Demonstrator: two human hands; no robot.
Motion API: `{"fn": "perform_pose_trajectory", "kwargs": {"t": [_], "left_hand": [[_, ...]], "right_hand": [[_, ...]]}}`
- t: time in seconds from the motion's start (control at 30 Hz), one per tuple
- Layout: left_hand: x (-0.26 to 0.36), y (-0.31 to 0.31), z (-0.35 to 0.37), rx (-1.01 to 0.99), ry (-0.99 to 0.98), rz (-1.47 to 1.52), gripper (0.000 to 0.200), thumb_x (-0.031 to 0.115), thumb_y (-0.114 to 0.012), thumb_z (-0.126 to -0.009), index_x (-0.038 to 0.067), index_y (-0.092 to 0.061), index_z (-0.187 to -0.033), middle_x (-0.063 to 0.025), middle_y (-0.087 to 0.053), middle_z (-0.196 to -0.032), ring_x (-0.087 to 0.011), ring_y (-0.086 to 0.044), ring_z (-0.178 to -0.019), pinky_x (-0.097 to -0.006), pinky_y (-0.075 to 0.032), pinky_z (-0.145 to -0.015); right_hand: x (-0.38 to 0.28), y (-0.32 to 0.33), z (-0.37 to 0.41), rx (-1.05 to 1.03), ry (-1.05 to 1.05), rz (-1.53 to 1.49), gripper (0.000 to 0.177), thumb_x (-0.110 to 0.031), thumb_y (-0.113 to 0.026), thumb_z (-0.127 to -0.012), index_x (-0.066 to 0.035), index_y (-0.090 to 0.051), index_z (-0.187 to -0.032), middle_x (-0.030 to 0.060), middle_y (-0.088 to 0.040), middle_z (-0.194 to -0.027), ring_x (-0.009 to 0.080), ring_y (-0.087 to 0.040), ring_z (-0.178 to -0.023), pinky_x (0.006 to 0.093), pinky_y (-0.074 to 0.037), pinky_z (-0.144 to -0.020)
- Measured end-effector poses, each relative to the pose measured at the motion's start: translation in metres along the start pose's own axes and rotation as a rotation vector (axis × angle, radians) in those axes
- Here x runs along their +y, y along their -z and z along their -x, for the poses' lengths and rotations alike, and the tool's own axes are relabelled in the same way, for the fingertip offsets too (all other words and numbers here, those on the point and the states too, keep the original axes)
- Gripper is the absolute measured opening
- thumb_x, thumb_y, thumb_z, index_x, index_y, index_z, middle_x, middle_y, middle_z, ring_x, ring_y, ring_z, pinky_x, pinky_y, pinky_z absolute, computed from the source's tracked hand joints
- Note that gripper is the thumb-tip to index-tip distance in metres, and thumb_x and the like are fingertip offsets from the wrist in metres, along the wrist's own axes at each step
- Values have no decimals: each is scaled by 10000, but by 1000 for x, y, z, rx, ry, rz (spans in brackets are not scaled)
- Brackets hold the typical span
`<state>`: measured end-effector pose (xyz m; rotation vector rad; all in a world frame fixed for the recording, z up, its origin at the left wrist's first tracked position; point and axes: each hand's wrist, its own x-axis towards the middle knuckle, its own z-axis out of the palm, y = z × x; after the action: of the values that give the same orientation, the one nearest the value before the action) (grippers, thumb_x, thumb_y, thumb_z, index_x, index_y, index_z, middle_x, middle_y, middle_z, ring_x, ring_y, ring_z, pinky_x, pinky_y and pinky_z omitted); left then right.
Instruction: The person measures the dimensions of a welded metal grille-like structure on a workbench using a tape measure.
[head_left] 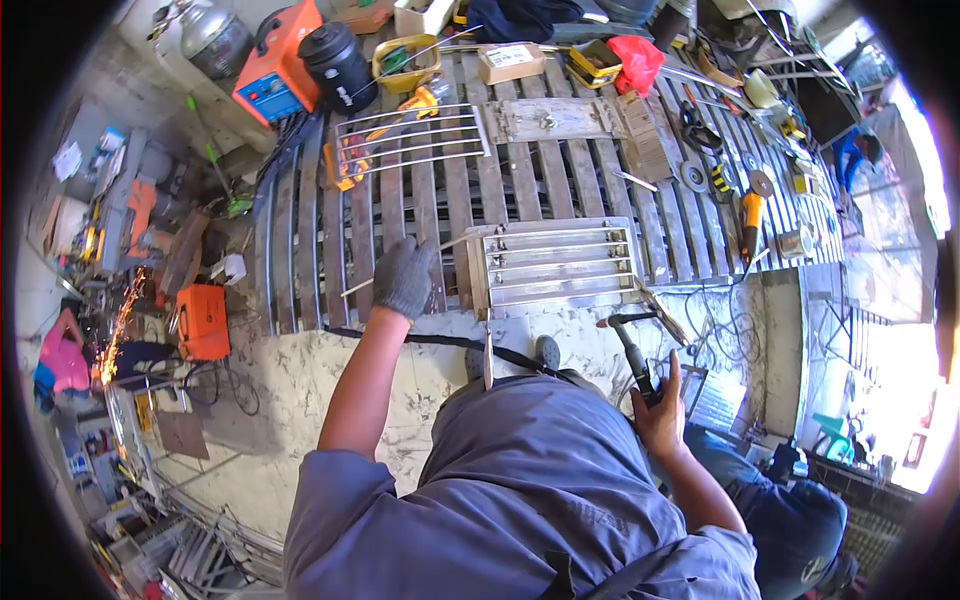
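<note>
My left hand, in a grey glove, grips a thin filler rod that points toward the left edge of a small steel grille frame lying on the slatted metal workbench. My right hand, bare, holds a black welding torch by its handle, its tip raised just below the frame's lower right corner. A hose runs along the bench's front edge beneath my left arm.
A second grille lies farther back, with an angle grinder, boxes, a red bag and discs on the bench. Orange welders stand at left. A person grinds at far left, throwing sparks.
</note>
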<state>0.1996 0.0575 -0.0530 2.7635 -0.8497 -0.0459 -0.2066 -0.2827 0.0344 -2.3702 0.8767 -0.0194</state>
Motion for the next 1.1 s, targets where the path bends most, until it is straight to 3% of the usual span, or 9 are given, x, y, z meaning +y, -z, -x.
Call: {"fn": "perform_pose_trajectory", "kwargs": {"t": [0.07, 0.2, 0.33, 0.6, 0.67, 0.73, 1.0, 1.1], "left_hand": [[-4, -19, -43, 31, -65, -37, 295, 85, -642, -953, 134, -758, -1220, -205, -728, -1135, -435, -741, -994, -546, -617, -825], [-9, -68, -115, 101, -205, -155, 293, 128, -630, -975, 153, -763, -1234, -177, -726, -1136, -379, -746, -994, -527, -624, -834], [5, -79, -142, 60, -228, -193, 267, 174, -606, -1012, 152, -742, -1241, -159, -734, -1116, -362, -744, -1036, -521, -626, -832], [-3, -94, -127, 59, -169, -143, 308, 253, -708, -1021, 123, -655, -1296, -162, -664, -1227, -391, -709, -1131, -547, -580, -946], [-2, -82, -123, 45, -172, -142, 292, 278, -697, -1057, 97, -669, -1284, -190, -677, -1179, -416, -684, -1172, -550, -559, -997], [-3, -78, -121, -2, -143, -134, 313, 298, -698, -1061, 79, -674, -1284, -201, -657, -1244, -426, -657, -1220, -559, -556, -1012], [-16, -62, -99, 94, -113, -125, 429, 337, -686, -1061, 71, -673, -1397, -212, -630, -1312, -445, -647, -1216, -579, -551, -1002], [-17, -46, -83, 108, -54, -69, 410, 328, -701, -1047, 70, -687, -1366, -211, -631, -1310, -450, -643, -1213, -577, -545, -1002]], "right_hand": [[-4, -6, 22, 100, -33, 19, 1103, -116, -842, -933, -146, -149, -1790, 162, -642, -867, 298, -640, -695, 451, -511, -661], [-16, -6, 71, 140, -234, 32, 1122, -121, -841, -910, -153, -142, -1787, 194, -695, -924, 351, -667, -742, 492, -526, -706], [-27, -12, 119, 204, -392, 83, 1152, -131, -856, -893, -163, -128, -1785, 208, -707, -959, 389, -704, -809, 520, -538, -740], [-24, -39, 179, 285, -468, 147, 1180, -152, -870, -906, -160, -85, -1787, 204, -699, -986, 438, -722, -801, 541, -558, -732], [-27, -40, 180, 257, -518, 135, 1185, -170, -869, -910, -171, -74, -1788, 209, -726, -1036, 460, -740, -858, 563, -572, -763], [-26, -41, 180, 242, -543, 134, 1180, -201, -865, -918, -182, -68, -1789, 218, -764, -1111, 487, -762, -934, 590, -587, -814], [-32, -35, 172, 208, -467, 88, 1162, -212, -853, -929, -152, -71, -1787, 187, -746, -1001, 464, -744, -818, 575, -576, -740], [-25, -36, 169, 195, -442, 81, 1166, -216, -853, -932, -150, -65, -1788, 188, -744, -999, 465, -741, -813, 573, -574, -735]]}}
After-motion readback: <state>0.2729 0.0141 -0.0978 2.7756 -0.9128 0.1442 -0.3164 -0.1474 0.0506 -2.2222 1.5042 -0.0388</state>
